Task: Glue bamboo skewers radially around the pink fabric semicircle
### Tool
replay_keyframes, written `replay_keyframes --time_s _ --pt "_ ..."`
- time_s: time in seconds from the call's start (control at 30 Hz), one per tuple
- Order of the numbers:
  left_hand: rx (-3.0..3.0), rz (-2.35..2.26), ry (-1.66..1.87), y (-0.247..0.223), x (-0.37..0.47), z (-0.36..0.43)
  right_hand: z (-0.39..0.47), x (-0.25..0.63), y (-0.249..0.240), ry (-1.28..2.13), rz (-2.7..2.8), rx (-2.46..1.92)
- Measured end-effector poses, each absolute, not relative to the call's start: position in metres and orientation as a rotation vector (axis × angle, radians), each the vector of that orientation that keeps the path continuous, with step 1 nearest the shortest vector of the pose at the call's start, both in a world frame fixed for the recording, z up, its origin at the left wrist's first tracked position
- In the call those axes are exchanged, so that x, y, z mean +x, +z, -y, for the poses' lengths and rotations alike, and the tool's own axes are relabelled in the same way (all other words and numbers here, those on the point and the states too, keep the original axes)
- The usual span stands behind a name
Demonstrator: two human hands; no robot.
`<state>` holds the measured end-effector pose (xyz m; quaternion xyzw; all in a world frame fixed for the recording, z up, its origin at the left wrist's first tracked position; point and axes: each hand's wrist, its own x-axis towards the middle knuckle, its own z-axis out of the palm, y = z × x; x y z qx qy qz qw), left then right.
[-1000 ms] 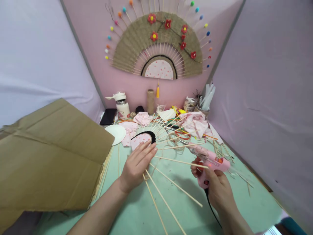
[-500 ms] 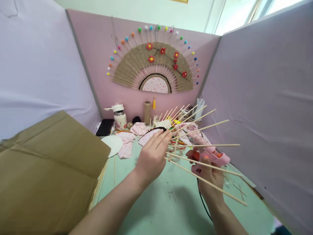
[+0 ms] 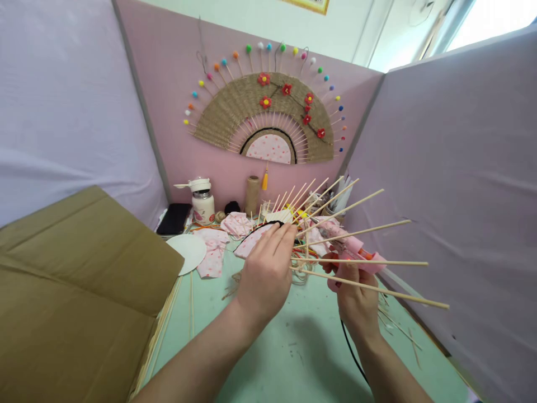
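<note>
My left hand (image 3: 268,274) is closed on the edge of a small half-round fan frame, its fingers pressed together over the piece. The fan frame (image 3: 251,242) has pink spotted cloth and a black rim, and thin wooden sticks (image 3: 377,226) spread out from it. In my right hand (image 3: 358,296) is a pink glue gun (image 3: 353,244), gripped by its handle behind the lower sticks. Its nozzle points left and away from me, among the sticks; whether it touches them I cannot tell. A black cord (image 3: 350,344) hangs below it.
A large finished fan (image 3: 222,115) hangs on the pink back panel. Brown cardboard (image 3: 79,280) covers the left side. Further back are a white disc (image 3: 188,253), cloth pieces (image 3: 212,260), a phone (image 3: 174,218), a flask (image 3: 203,208) and a twine roll (image 3: 252,195).
The fan frame has turned, so its right-hand sticks now point higher and reach further right. The glue gun has shifted slightly left. Both hands keep their holds, and the head view has moved a little.
</note>
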<state>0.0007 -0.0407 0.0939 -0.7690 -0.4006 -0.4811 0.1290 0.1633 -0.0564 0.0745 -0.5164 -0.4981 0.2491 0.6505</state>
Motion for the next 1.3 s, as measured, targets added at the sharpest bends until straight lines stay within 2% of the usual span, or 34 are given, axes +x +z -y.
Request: replay_keyframes --time_s 1.3 --pt "-2.261 1.183 -1.436 0.086 0.005 0.041 0.053 0.157 0.066 0.534 1.079 -1.207"
